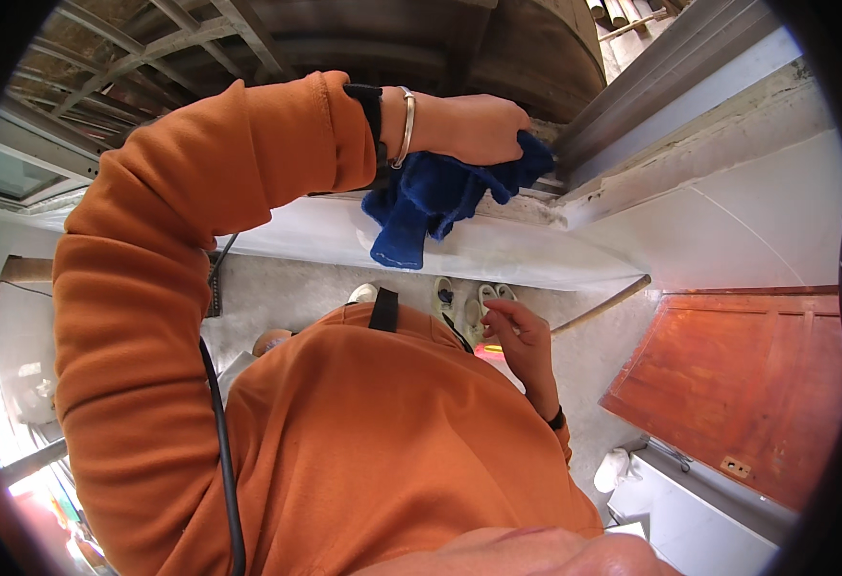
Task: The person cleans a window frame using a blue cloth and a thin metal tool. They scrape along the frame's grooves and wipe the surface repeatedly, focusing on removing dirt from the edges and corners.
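My left hand (482,129), with a silver bangle at the wrist, is closed around a dark blue cloth (439,194). The bunched cloth lies over the inner edge of a window sill (529,212), near the corner of the frame, and one end hangs down against the white wall. My left fingertips are hidden by the hand and the cloth. Lower down, at my right side near the waist, my right hand (522,335) is raised with loosely bent fingers and nothing in it. A dark band circles that wrist.
Metal window bars (176,36) rise at the upper left. Several pale shoes (486,295) stand on the concrete floor below the wall. A wooden pole (601,306) slants right of them. A reddish wooden door panel (738,389) and a white cabinet (687,504) are at the right.
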`<state>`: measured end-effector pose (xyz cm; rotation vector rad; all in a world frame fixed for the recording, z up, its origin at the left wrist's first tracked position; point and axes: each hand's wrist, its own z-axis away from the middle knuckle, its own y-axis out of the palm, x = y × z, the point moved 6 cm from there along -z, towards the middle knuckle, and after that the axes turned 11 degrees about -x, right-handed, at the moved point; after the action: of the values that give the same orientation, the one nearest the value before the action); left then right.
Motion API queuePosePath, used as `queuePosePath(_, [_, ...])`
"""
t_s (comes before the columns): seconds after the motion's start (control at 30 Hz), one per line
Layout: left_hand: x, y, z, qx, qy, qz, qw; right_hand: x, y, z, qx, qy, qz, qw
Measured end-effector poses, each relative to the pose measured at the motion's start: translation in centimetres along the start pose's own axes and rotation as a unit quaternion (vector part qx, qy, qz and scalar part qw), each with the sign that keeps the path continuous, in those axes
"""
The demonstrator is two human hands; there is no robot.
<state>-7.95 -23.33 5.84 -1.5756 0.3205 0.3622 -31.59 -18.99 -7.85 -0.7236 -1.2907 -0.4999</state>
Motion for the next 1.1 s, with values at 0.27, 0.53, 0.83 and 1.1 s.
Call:
queuePosePath(0.27, [0.0, 2.0, -3.2, 0.084, 0.06, -0.093, 0.99, -0.2, 0.7, 1.0, 0.0, 0.012, 0.027, 1.0])
queuePosePath(0.53, [0.0, 1.7, -3.3, 0.088, 0.108, -0.027, 0.99, -0.2, 0.0, 2.0, -0.036, 0.04, 0.031, 0.998])
queuePosePath(0.83, [0.7, 0.6, -2.3, 0.114, 0.029, 0.06, 0.991, 0.0, -0.3, 2.2, -0.05, 0.03, 0.022, 0.998])
queuePosePath(1.1, [0.2, -1.5, 0.4, 0.095, -0.043, 0.138, 0.985, 0.4, -0.2, 1.9, -0.053, 0.017, 0.03, 0.998])
